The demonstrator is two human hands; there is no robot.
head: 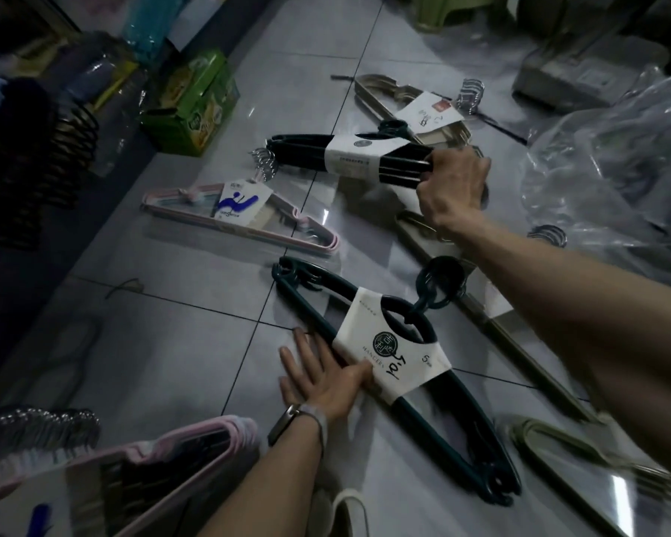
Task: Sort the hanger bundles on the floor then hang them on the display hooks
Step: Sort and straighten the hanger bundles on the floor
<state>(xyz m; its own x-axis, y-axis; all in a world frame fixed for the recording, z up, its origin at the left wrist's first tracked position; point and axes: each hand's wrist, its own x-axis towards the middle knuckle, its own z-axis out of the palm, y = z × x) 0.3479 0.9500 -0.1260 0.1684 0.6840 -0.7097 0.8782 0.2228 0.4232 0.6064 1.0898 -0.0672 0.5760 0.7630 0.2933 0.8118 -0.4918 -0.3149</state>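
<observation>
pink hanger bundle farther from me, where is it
Head view: the far pink bundle lies on the floor left of centre, beside the dark green bundle the right hand grips, near the green box.

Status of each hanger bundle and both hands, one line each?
Near dark green bundle: flat on floor, banded, left hand touching it.
Far dark green bundle: banded, one end gripped by right hand.
Pink bundle: lying on floor, untouched.
Beige bundle: lying on floor, untouched.
Left hand: flat, fingers straight.
Right hand: curled, gripping.
</observation>
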